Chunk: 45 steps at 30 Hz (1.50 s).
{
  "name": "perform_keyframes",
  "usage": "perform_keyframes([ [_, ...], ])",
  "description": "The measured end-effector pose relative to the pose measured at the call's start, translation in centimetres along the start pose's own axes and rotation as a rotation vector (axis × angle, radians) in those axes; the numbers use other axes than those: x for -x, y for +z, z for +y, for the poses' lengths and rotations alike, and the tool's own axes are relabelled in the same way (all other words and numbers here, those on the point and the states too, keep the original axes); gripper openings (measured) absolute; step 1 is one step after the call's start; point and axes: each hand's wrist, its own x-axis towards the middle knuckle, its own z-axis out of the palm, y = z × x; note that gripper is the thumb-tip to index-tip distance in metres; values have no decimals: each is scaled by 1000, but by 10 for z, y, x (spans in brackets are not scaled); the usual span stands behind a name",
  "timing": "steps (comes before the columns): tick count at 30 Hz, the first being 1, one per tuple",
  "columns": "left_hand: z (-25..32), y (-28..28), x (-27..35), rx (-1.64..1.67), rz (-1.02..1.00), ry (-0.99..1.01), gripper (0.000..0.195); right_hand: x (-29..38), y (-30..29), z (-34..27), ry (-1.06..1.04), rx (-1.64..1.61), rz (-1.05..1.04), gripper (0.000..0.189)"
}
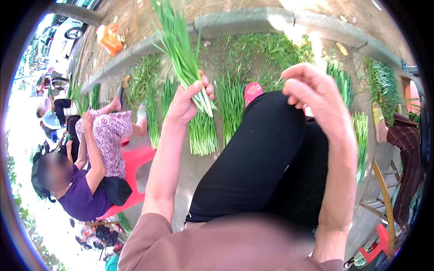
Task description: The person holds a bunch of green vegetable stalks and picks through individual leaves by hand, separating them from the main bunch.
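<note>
My left hand grips a bunch of garlic chives near its pale cut ends. The green leaves point up and away, and the white stems stick out below my thumb. My right hand is raised above my right knee, slightly blurred. Its fingers are curled, with a gap between the index finger and thumb, and no clear object shows in it. On the ground beyond my legs lie a bundle of chives with stems towards me and another bundle beside it.
Loose trimmed leaves litter the ground before a concrete kerb. At left, a person sits on a red plastic stool, with more chives nearby. An orange plastic bag lies beyond the kerb. A wooden chair stands right.
</note>
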Motion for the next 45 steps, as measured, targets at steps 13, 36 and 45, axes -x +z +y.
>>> perform_keyframes([
  [13, -13, 223, -88, -128, -98, 93, 25, -2, -30, 0, -155, -381, 189, 12],
  [36, -24, 189, -122, -293, -22, 83, 28, -53, -62, -21, -65, -310, 386, 17],
  [45, -21, 187, -119, -284, 21, 79, 28, -65, -54, 1, -67, -540, 266, 10],
])
